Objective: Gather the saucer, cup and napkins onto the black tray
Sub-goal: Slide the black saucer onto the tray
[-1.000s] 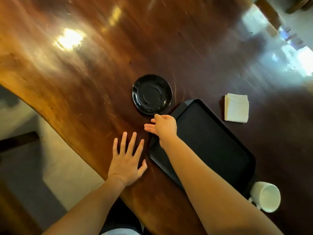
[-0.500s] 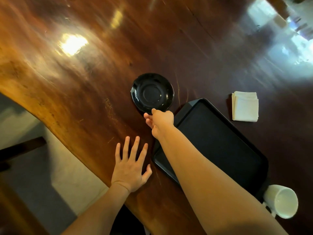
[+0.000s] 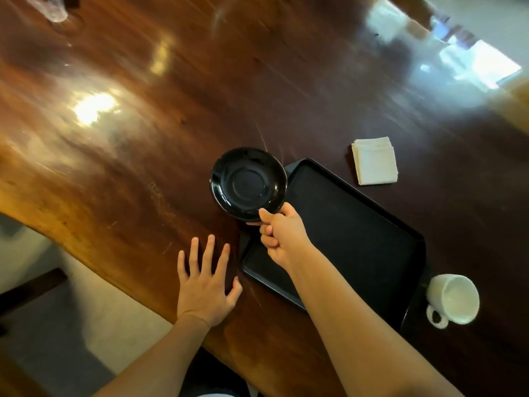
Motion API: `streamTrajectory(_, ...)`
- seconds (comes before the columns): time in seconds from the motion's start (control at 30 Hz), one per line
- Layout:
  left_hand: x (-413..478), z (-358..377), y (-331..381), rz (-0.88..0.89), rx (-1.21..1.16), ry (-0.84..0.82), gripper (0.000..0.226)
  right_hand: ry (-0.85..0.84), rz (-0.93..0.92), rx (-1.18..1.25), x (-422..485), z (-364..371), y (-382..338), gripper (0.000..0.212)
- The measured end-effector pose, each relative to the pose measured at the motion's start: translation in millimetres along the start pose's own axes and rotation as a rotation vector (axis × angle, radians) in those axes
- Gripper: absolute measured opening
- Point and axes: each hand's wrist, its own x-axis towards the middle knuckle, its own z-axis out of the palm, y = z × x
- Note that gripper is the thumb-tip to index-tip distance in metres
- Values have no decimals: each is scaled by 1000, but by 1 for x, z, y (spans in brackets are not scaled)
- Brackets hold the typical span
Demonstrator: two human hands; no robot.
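Note:
A glossy black saucer (image 3: 248,183) hangs tilted just left of the black tray's far corner, pinched at its near rim by my right hand (image 3: 282,234). The black tray (image 3: 357,233) lies bare on the dark wooden table. A stack of white napkins (image 3: 374,161) rests on the table beyond the tray's far right edge. A white cup (image 3: 453,298) stands on the table off the tray's near right corner, handle toward me. My left hand (image 3: 206,285) lies flat on the table, fingers spread, left of the tray.
The wooden table (image 3: 143,138) has a curved near edge running from the left side down toward me, with floor below it. A clear glass object (image 3: 55,8) stands at the far left of the table. Bright reflections lie across the tabletop.
My right hand reached the saucer's near rim, closed on it and raised it off the table toward the tray. My left hand stayed flat on the table.

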Motion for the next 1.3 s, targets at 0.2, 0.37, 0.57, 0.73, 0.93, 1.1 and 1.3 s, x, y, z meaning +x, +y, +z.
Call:
streamTrajectory(0.2, -1, 3, -2, -10, 5, -13, 77, 54, -22, 81, -14, -40, -2, 11)
streamTrajectory(0.37, -1, 6, -3, -6, 19, -3, 77, 92, -35, 138, -18, -65, -2, 12)
streamTrajectory(0.57, -2, 7, -3, -33, 12, -16, 77, 134, -51, 193, -14, -88, 1, 10)
streamTrajectory(0.73, -3, 9, -3, -29, -10, 23, 76, 178, -40, 246, -7, -105, 1, 11)
streamTrajectory(0.93, -2, 8, -2, -36, -16, 31, 77, 216, -22, 267, 0, -115, -2, 10)
streamTrajectory(1.1, -3, 10, -4, -30, -18, 31, 76, 229, 8, 274, 6, -117, -3, 11)
streamTrajectory(1.3, -2, 11, -6, -29, -13, 18, 76, 232, 20, 232, 11, -117, 1, 13)
